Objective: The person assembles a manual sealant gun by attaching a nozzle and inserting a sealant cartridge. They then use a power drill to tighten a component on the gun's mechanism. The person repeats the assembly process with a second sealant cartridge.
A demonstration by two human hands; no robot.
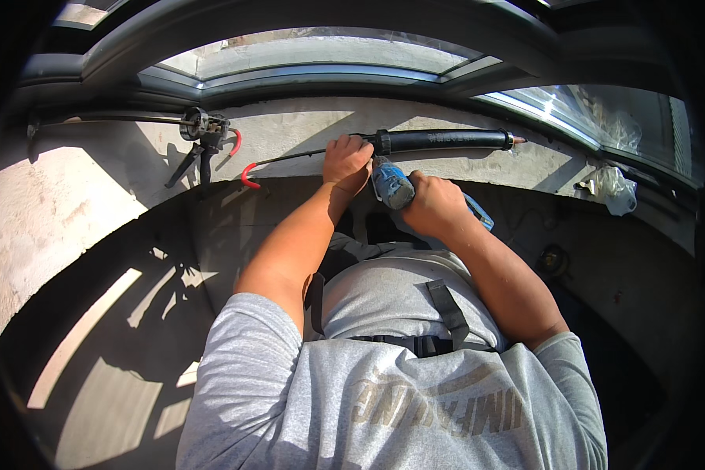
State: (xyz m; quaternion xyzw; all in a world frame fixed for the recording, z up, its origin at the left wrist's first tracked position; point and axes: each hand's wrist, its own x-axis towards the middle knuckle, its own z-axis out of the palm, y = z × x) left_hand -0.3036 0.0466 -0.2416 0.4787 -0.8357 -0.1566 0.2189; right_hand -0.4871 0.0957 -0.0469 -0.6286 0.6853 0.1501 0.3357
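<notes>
A black tube caulking gun lies along the sill, its nozzle tip pointing right. My left hand is closed around its rear end. From there a thin rod runs left to a red hooked end. In my right hand is a blue cordless drill, worn and smeared on its body. The drill's front end points up at the rear of the caulking gun, close by my left hand. Whether the two touch is hidden by the drill body.
A second caulking gun frame with a red hook rests on the pale sill at left. Crumpled clear plastic lies on the sill at right. Dark window frames border the far side. A roundish object sits on the shaded floor.
</notes>
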